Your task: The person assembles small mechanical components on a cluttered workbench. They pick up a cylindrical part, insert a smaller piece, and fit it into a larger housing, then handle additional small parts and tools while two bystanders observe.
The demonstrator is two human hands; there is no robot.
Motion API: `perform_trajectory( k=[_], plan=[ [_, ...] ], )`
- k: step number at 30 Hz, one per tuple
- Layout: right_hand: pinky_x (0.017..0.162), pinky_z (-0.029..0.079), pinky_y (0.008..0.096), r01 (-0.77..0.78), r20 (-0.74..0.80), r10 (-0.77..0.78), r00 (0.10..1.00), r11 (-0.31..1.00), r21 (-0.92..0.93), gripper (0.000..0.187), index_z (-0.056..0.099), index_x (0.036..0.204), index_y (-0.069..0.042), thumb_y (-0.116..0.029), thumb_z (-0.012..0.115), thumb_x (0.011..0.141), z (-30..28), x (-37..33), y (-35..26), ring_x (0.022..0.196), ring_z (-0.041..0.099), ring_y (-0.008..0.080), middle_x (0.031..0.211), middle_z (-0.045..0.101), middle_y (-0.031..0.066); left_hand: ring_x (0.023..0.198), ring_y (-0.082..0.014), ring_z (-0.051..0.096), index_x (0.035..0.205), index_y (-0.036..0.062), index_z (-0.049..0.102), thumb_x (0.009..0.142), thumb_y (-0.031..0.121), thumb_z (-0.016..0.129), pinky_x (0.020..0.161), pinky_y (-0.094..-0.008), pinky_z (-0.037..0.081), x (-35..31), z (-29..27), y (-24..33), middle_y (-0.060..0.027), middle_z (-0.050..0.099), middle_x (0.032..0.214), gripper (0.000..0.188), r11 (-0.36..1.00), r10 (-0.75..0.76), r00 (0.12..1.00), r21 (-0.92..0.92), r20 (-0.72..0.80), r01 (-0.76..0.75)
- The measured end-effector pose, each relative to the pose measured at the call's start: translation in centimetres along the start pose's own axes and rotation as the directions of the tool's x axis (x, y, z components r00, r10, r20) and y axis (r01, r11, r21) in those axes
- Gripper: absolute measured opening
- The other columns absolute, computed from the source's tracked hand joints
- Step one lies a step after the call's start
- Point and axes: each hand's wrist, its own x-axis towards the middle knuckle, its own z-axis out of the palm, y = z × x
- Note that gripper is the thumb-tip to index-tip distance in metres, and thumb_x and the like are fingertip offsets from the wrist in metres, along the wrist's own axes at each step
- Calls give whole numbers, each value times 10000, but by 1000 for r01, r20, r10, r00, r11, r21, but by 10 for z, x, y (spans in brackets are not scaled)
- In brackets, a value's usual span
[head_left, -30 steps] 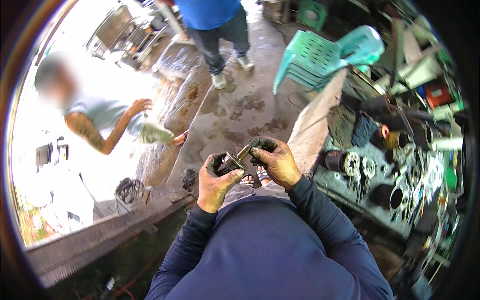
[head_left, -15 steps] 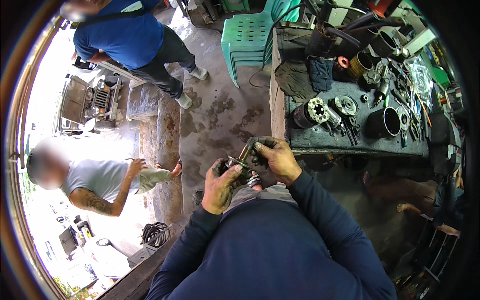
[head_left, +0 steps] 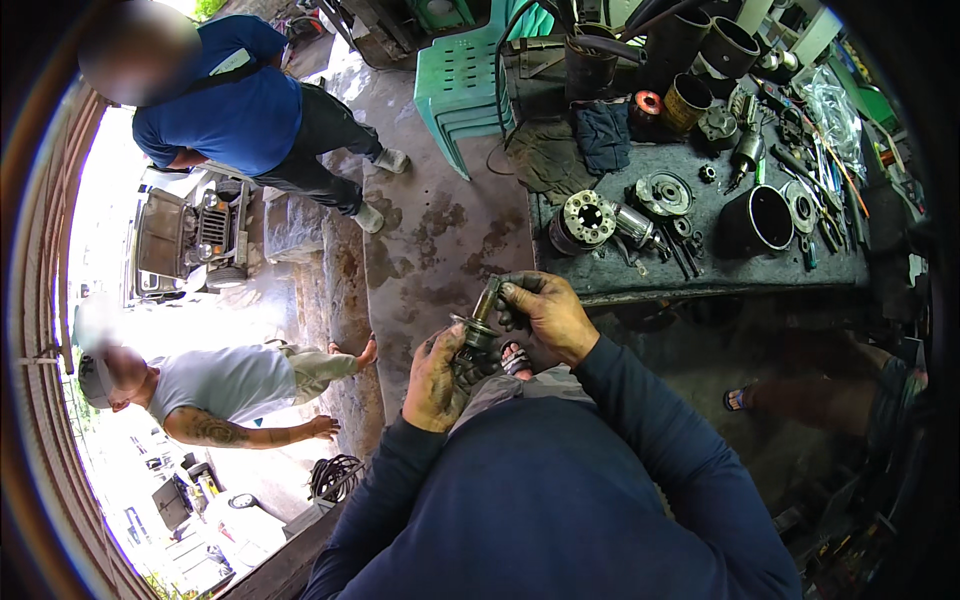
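One flanged metal shaft (head_left: 485, 303), greasy, on my feed: held up between both hands, above the floor, left of the cluttered workbench (head_left: 630, 278). Long axis: slanted, from the left palm up and rightward to the right fingertips. Left hand (head_left: 435, 375): nearer the disc-shaped flange (head_left: 474, 328), thumb and fingers closed on that heavier end. Right hand (head_left: 548, 315): nearer the slim free end, fingers curled together beside it; whether they pinch or merely touch, I cannot tell. Key relation, as I judge it: the slim end points away from the left grip, straight toward the right fingertips. Changes since half a second ago: workbench shifted leftward in my view; bystander in the sleeveless grey shirt (head_left: 225, 385), arm lowered; two-handed hold much the same.
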Motion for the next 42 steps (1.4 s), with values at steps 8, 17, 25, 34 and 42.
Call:
perform_trajectory(
  k=[8, 17, 25, 34, 42],
  plan=[
    [703, 565, 268, -2, 4, 2, 1000, 1000, 16, 175, 708, 1158, 40, -77, 642, 1046, -3, 4, -5, 781, 650, 117, 997, 733, 74, 825, -270, 765, 1194, 30, 645, 1044, 416, 627, 761, -398, 652, 7, 7, 1, -174, 758, 1017, 415, 980, -115, 992, -169, -55, 104],
    [736, 562, 263, 45, 32, -44, 999, 999, -20, 160, 720, 1122, 20, -99, 695, 1017, 0, 6, -8, 784, 661, 110, 965, 735, 57, 882, -250, 750, 1158, 70, 673, 1033, 414, 635, 823, -382, 635, 12, 1, 10, -125, 753, 1023, 368, 898, -278, 953, -320, 117, 301],
    [742, 596, 279, 18, -19, -16, 1000, 997, 80, 187, 704, 1112, 44, -123, 643, 1055, 2, 12, -5, 823, 690, 129, 960, 732, 73, 765, -218, 753, 1119, 45, 722, 972, 586, 652, 689, -342, 644, 17, -5, 10, -121, 774, 955, 565, 868, -350, 934, -349, 71, 352],
    [753, 609, 295, 21, -5, -21, 1000, 996, 84, 187, 692, 1133, 53, -110, 642, 1055, 1, 13, -5, 848, 694, 135, 995, 728, 75, 730, -217, 759, 1135, 28, 719, 953, 659, 625, 645, -324, 652, 19, -9, 12, -151, 773, 964, 663, 824, -398, 912, -396, 104, 405],
    [745, 587, 291, 17, -12, -16, 1000, 997, 70, 189, 691, 1144, 48, -110, 641, 1054, 1, 12, -7, 825, 680, 134, 976, 725, 73, 690, -224, 723, 1130, 22, 705, 955, 710, 569, 613, -326, 622, 21, -6, 13, -156, 749, 923, 722, 794, -437, 887, -400, 147, 457]
  ],
)
